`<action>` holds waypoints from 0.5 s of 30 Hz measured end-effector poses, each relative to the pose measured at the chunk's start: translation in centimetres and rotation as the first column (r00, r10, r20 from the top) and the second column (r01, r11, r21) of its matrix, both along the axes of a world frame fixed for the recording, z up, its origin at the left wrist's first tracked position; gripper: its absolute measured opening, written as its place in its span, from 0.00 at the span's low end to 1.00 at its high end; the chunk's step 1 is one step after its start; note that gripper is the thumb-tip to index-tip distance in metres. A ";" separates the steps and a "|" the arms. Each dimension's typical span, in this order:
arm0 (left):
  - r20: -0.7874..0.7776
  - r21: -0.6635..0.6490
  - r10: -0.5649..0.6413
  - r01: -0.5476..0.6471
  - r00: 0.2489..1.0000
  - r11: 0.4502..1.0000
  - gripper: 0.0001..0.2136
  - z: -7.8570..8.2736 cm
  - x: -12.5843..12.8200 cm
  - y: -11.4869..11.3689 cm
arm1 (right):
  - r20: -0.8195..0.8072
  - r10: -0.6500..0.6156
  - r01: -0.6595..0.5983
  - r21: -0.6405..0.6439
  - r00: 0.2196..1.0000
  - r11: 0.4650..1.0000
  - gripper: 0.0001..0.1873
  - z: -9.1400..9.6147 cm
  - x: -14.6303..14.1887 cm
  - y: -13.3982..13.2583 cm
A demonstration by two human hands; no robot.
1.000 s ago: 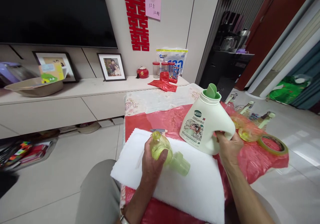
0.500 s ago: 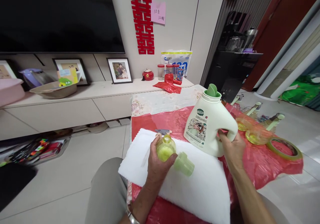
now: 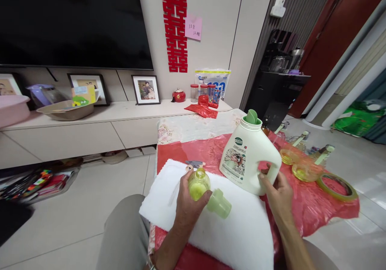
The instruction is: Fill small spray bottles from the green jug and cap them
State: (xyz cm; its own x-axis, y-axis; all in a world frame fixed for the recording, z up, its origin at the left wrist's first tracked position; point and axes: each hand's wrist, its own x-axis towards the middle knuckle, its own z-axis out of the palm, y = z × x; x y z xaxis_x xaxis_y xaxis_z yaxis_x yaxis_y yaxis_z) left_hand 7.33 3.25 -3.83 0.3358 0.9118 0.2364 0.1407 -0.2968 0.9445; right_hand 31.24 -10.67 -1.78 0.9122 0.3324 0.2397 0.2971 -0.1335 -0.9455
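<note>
Yellow and transparent, the uncapped bottle (image 3: 198, 186) fills the left grip (image 3: 188, 206) at six o'clock, while at the bottle's two o'clock the right grip (image 3: 280, 193) on the detergent jug (image 3: 251, 161) looks newly loosened, suggesting steadying, not lifting.

One jug (image 3: 249, 161), one held bottle (image 3: 199, 187), one tape roll (image 3: 335, 196)

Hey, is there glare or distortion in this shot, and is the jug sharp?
Head view: pale glare on the crinkled red plastic sheet and the floor at right; head view: the television's side edge and the brown door lean, probably wide-angle distortion; head view: the jug looks fairly sharp, though its smallest label print is unreadable.
</note>
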 end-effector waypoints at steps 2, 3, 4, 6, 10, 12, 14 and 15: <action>0.002 0.008 -0.002 0.002 1.000 1.000 0.36 0.0 0.0 0.0 | -0.005 0.024 -0.024 0.031 1.000 0.999 0.31 -0.3 0.0 0.0; 0.000 0.009 0.003 -0.003 1.000 1.000 0.36 0.0 0.0 0.0 | -0.006 0.038 -0.037 0.043 0.999 0.998 0.31 -0.4 0.0 0.0; -0.008 0.008 0.009 -0.008 1.000 1.000 0.36 0.0 -0.1 0.0 | -0.004 0.051 -0.050 0.054 0.999 0.997 0.30 -0.6 0.0 0.0; -0.035 -0.007 0.022 -0.022 0.999 1.000 0.36 0.0 -0.2 0.1 | 0.002 0.072 -0.072 0.067 0.997 0.995 0.30 -1.0 0.1 0.0; -0.086 -0.014 0.003 -0.004 0.996 1.000 0.38 0.1 -0.3 0.4 | 0.008 0.094 -0.094 0.088 0.996 0.992 0.30 -1.5 0.0 0.0; -0.100 -0.004 0.000 -0.001 0.995 1.000 0.39 0.1 -0.2 0.5 | 0.010 0.092 -0.093 0.100 0.996 0.991 0.32 -1.6 -0.2 -0.1; -0.107 0.002 0.016 -0.016 0.994 1.000 0.39 0.1 -0.2 0.5 | 0.012 0.089 -0.090 0.114 0.996 0.989 0.33 -1.6 -0.5 -0.2; -0.110 0.001 0.025 -0.025 0.994 1.000 0.39 0.1 -0.2 0.5 | 0.014 0.090 -0.091 0.122 0.996 0.988 0.34 -1.7 -0.6 -0.2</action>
